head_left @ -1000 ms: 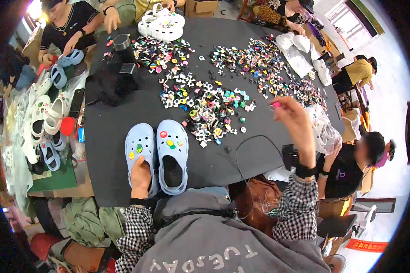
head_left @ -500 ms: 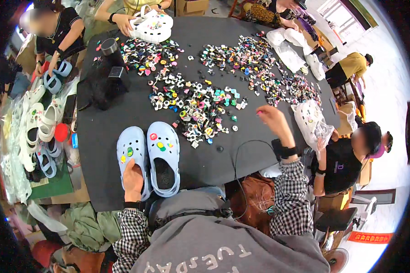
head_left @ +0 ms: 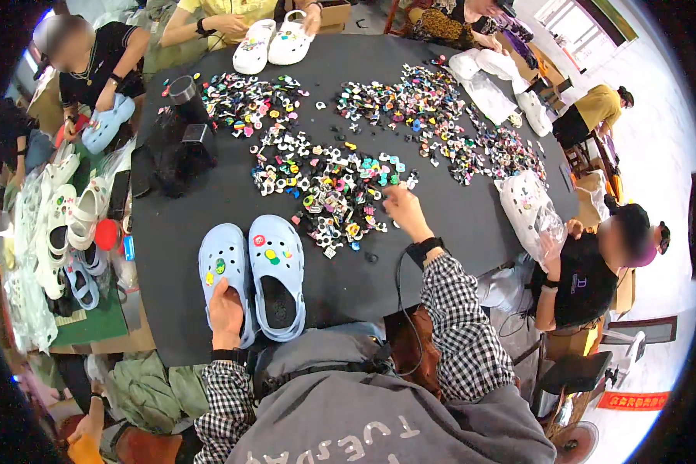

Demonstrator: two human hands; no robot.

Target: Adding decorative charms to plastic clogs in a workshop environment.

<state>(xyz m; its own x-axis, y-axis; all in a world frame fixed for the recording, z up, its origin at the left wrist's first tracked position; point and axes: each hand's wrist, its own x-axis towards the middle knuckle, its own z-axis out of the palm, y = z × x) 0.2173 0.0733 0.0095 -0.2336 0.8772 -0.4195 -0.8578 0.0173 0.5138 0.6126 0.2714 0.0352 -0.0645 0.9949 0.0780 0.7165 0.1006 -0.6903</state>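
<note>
A pair of light-blue clogs lies side by side at the table's near edge, toes pointing away from me. My left hand [head_left: 226, 311] grips the left clog [head_left: 223, 255], fingers in its heel opening. Yellow and green charms sit on that clog's upper. The right clog [head_left: 279, 288] stands beside it, with red, yellow and green charms on top. Beyond them spreads a pile of small colourful shoe charms [head_left: 339, 185]. At its right edge is my right hand [head_left: 407, 213], with bent fingers drawn together; whatever is between the fingertips is too small to make out.
More charm heaps [head_left: 410, 97] cover the far table. A black cup [head_left: 184, 91] stands at left, and a cable [head_left: 399, 282] runs beside my right forearm. Across the table a person handles white clogs [head_left: 288, 42]; at right another holds a bagged white clog [head_left: 527, 209].
My right hand has moved left to the pile's edge; a small pink piece earlier at its fingertips is no longer visible. Across the table, the white clogs now stand apart. My left hand stays put.
</note>
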